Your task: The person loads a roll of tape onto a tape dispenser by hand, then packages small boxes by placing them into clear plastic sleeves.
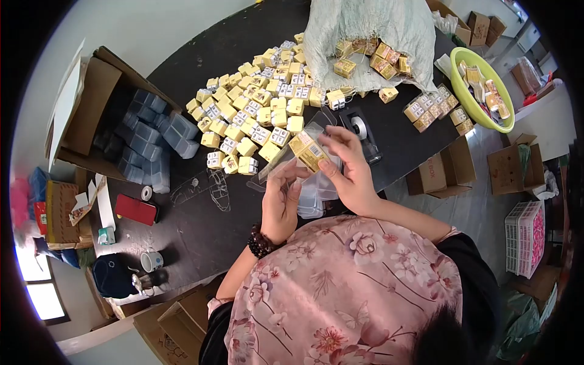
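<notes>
A small yellow printed box (pixel 308 151) with a barcode is in my right hand (pixel 353 173), held between the thumb and the bent fingers. Just below its lower left edge is my left hand (pixel 281 198), fingers half bent and the thumb apart from them. Whether those fingertips touch the box, I cannot tell. Beneath both hands lie clear plastic cases (pixel 313 193), partly hidden by them. A big pile of small yellow-and-white boxes (pixel 252 112) spreads beyond my hands. Right of the held box lies a black tape dispenser (pixel 367 143) with a roll of tape.
A white woven sack (pixel 371 30) spills golden boxes at the back. Wrapped box packs (pixel 429 108) sit near a yellow-green basin (pixel 456 73) at right. A carton (pixel 88 109) of clear cases stands left. Nearer are a red phone (pixel 135 209) and a mug (pixel 151 261).
</notes>
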A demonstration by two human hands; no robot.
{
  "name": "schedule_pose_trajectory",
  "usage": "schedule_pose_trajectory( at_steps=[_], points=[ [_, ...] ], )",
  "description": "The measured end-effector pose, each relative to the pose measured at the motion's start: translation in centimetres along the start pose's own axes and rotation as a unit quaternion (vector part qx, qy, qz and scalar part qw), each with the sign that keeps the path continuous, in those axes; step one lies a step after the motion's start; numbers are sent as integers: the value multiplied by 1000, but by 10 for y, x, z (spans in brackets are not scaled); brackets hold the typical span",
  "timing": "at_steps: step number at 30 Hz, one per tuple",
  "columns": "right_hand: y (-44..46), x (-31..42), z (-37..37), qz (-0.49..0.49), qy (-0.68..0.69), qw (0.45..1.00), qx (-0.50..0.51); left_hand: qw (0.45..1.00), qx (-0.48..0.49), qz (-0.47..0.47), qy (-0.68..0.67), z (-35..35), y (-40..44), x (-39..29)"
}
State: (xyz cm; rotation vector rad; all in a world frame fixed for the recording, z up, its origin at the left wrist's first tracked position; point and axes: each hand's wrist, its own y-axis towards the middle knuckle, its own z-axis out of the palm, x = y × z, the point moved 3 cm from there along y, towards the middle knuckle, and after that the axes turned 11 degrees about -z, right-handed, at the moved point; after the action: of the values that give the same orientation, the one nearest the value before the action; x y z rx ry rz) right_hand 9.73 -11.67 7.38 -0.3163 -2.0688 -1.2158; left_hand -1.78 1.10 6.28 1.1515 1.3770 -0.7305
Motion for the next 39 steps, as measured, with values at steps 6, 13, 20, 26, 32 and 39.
schedule_pose_trajectory(
  at_steps=[6, 13, 20, 26, 32, 39],
  points=[
    [-12, -25, 11, 279, 497, 814, -113, 973, 162, -161, 9, -9, -2, -17],
    [0, -10, 5, 131, 375, 917, 40, 979, -4, -137, -152, -12, 9, -25],
    [-5, -24, 2, 134, 339, 924, 117, 983, 91, -120, -103, -11, 14, -3],
    [9, -29, -7, 187, 400, 891, 110, 982, 9, -89, -169, -6, 18, -1],
    [19, -27, -8, 236, 370, 886, 150, 997, 24, -78, 1, -4, 21, -11],
    [15, -31, -15, 261, 379, 879, 126, 998, 47, -37, 33, -3, 24, -18]
  ],
)
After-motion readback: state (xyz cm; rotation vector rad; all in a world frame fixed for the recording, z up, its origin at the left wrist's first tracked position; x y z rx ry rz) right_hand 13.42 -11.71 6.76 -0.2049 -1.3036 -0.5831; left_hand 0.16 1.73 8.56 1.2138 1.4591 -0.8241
